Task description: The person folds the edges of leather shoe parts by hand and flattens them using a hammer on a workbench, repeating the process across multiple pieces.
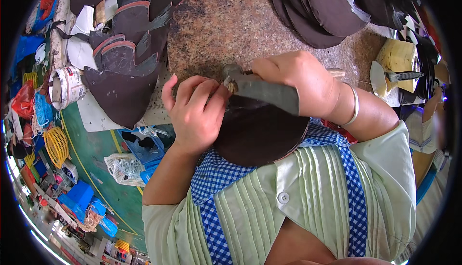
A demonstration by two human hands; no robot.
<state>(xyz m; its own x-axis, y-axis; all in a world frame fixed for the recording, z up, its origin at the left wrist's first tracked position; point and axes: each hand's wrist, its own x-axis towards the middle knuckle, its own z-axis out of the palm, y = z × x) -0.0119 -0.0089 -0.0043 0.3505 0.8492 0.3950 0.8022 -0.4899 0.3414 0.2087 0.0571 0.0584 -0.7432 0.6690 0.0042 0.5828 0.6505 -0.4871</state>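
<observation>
Two hands are used: a flat blade (267, 93), angled down-right, is gripped by the right hand (293, 75); dark leather (257, 132) is pinched by the left hand (195, 111).

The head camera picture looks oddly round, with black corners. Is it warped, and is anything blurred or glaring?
In the head view, the fisheye lens bends the stone worktop and leaves black corners. The left hand, right hand and flat metal tool are fairly sharp. The floor clutter at the left rim is smeared, with bright glare along that edge.
</observation>
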